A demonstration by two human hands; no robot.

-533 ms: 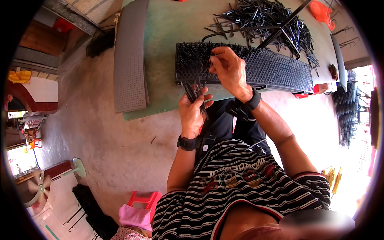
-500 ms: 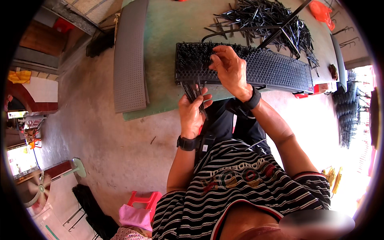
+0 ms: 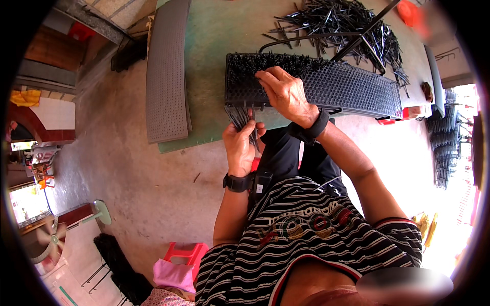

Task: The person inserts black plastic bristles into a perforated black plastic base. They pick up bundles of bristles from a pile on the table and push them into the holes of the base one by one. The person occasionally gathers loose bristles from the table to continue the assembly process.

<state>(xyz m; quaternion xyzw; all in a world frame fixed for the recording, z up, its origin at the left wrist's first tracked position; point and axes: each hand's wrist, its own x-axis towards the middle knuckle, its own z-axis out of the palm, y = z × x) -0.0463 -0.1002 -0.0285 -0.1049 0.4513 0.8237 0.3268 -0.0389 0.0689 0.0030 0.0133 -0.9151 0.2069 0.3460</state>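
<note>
A long black panel [image 3: 352, 93], full of round holes, lies along the table's near edge. Black tufts [image 3: 243, 65] stand thick over its left part and far side, while its right part shows bare holes. My left hand [image 3: 238, 149], just below the panel's near left corner, is closed around a bundle of thin black strips [image 3: 239, 118]. Over the left part of the panel is my right hand [image 3: 288, 96], fingertips pinched together at the tufts. Whatever lies between those fingertips is too small or hidden to make out.
A big heap of loose black strips [image 3: 342, 25] covers the table's far side. Black metal rods [image 3: 311, 36] rise behind the panel. Grey perforated sheets [image 3: 166, 76] lie at the table's left end. A red stool [image 3: 189, 255] stands at lower left, by a fan [image 3: 53, 238].
My right hand has come down and slightly left, nearer the panel's front edge, its fingers now pointing into the tufts. The left hand has shifted slightly left and down with the strips.
</note>
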